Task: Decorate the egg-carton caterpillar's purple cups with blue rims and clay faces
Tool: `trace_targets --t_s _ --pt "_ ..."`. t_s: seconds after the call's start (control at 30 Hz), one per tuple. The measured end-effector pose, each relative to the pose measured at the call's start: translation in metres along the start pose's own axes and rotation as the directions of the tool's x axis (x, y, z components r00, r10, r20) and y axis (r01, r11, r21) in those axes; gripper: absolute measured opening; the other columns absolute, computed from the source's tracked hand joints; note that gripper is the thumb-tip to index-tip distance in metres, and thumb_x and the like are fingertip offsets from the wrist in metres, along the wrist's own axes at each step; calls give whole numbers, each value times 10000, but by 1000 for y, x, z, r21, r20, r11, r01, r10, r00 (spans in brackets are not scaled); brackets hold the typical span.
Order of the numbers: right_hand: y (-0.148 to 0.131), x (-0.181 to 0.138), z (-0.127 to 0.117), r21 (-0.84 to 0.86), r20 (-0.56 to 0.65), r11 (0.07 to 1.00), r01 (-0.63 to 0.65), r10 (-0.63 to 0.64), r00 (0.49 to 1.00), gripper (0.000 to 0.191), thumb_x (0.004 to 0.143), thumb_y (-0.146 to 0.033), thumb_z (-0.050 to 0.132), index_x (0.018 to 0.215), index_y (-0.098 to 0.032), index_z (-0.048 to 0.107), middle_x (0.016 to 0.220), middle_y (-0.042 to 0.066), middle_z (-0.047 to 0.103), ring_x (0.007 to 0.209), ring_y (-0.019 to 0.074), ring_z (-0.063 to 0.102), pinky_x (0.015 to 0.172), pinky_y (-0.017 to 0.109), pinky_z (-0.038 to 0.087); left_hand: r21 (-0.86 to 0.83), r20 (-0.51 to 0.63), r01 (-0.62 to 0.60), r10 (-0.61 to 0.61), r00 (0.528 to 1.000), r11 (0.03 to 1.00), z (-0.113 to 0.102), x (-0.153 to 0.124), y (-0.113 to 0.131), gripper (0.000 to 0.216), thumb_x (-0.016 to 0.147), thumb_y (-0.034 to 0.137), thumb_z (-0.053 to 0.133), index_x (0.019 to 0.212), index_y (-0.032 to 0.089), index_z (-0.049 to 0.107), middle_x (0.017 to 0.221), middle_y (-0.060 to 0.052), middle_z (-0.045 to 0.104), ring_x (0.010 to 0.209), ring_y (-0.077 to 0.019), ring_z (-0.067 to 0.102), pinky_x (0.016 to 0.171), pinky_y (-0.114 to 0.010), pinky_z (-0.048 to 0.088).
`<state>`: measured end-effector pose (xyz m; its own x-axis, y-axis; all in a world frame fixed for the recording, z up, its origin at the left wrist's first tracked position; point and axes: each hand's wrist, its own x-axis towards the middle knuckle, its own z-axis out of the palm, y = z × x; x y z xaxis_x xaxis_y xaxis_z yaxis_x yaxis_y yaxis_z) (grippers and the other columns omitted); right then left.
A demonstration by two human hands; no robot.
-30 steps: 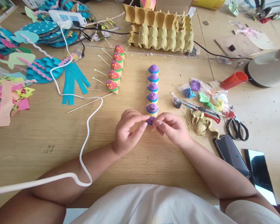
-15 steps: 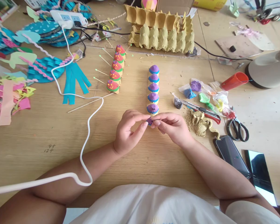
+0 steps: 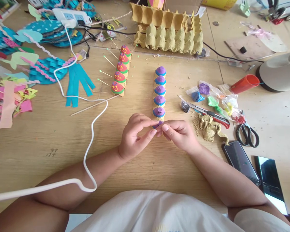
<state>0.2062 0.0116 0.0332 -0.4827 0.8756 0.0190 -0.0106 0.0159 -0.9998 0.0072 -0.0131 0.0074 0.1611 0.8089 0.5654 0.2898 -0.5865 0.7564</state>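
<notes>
A strip of egg carton (image 3: 159,100) runs away from me on the table. Its bumps are covered in purple clay with blue rims, and a small dark bit sits on the second nearest. My left hand (image 3: 138,133) curves its thumb and index finger round the nearest purple bump (image 3: 160,123), seemingly touching it. On the other side, my right hand (image 3: 178,133) pinches thumb and index finger together at the same bump. Whatever is in that pinch is too small to make out. Fingers cover much of the nearest bump.
Left of the strip stands a red-and-green caterpillar (image 3: 120,72) with pins. Clay bags (image 3: 214,101), a utility knife (image 3: 215,117), scissors (image 3: 247,133) and phones (image 3: 241,161) lie right. Egg cartons (image 3: 174,40) stand behind. A white cable (image 3: 90,129) crosses my left forearm.
My right thumb and fingertips have shifted slightly over the nearest bump. The left fingers stay beside it, a little more of its purple top showing. The whole view has moved slightly.
</notes>
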Motion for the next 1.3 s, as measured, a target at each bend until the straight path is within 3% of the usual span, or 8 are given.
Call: trace_targets --t_s 0.27,0.47,0.57,0.67,0.8,0.97,1.13,1.3 --pt "1 0 0 -76 80 994 83 -77 994 432 977 -529 656 772 -158 738 769 49 742 753 156 690 715 260 546 -10 -5 -15 15 1000 1000 0 1 -1 150 930 140 725 1038 242 745 966 -24 711 989 -186 641 958 -402 527" --pt "11 -3 -2 -57 16 997 54 -53 998 547 1044 -602 477 912 -155 766 794 45 738 588 98 557 564 238 474 -26 -58 7 -8 998 1000 1 1 -3 147 937 120 706 1011 243 738 951 -20 710 985 -182 648 953 -394 532" --pt "14 -2 -1 -95 -41 985 142 -146 988 422 986 -554 636 1153 -181 739 915 57 759 684 119 624 589 240 508 -47 -79 12 -16 997 999 1 1 -3 129 933 136 719 1004 242 739 943 -19 711 971 -181 651 953 -391 530" --pt "15 -1 0 -293 -63 900 322 -354 933 455 889 -382 817 1297 -232 686 1040 62 757 781 136 665 645 250 550 -77 -72 39 -45 996 996 1 0 -4 108 933 152 726 994 239 747 947 -25 712 978 -186 650 949 -388 523" --pt "14 -1 -1 -505 2 716 482 -558 830 377 905 -208 795 1272 -255 722 1099 80 763 931 172 732 814 297 624 -166 -33 148 -155 987 975 2 -2 -4 68 946 190 725 972 239 764 917 -24 702 940 -177 643 907 -364 511" --pt "11 -3 -2 -590 61 611 529 -619 783 300 931 -170 754 1223 -238 771 1046 86 805 960 181 779 877 284 652 -294 41 258 -258 965 920 3 -4 -3 61 946 231 739 975 251 788 882 -11 691 886 -158 639 857 -326 511" --pt "10 -4 -2 -598 14 616 512 -631 776 235 910 -170 783 1134 -240 806 998 65 835 887 170 806 822 262 670 -333 94 312 -298 950 890 1 -5 -2 115 986 290 692 967 262 802 909 -20 690 921 -165 643 885 -328 505" --pt "9 -4 -2 -527 -26 683 505 -607 794 166 916 -184 776 1070 -226 820 966 66 841 849 167 809 753 251 665 -353 60 303 -302 951 885 2 -6 -5 150 994 313 679 1050 296 818 966 -28 719 959 -176 652 906 -332 506"
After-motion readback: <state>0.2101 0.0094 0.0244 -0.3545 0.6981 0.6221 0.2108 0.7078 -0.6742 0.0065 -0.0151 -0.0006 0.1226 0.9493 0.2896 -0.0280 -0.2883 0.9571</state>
